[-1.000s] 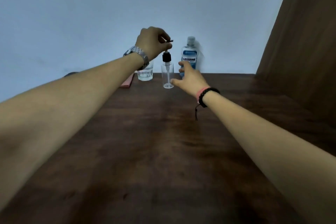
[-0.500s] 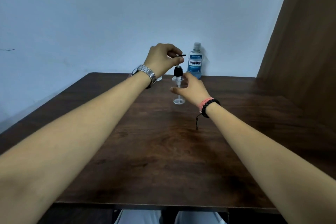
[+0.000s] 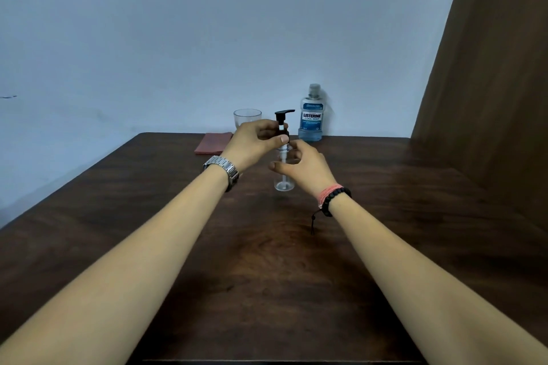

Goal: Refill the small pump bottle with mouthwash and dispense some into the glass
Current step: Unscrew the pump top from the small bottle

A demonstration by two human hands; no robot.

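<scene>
Small clear plastic pump bottle [image 3: 284, 178], empty, light, tippy: right hand [image 3: 302, 167] fingers loosely cup body; left hand [image 3: 255, 142] fingers pinch black pump collar [image 3: 283, 138].

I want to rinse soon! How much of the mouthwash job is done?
Nothing is finished yet. The small clear pump bottle looks empty. In hand: the left hand pinches its black pump head while the right hand curls around the bottle. Left: pouring from the capped blue mouthwash bottle, then pumping some into the clear glass.
</scene>
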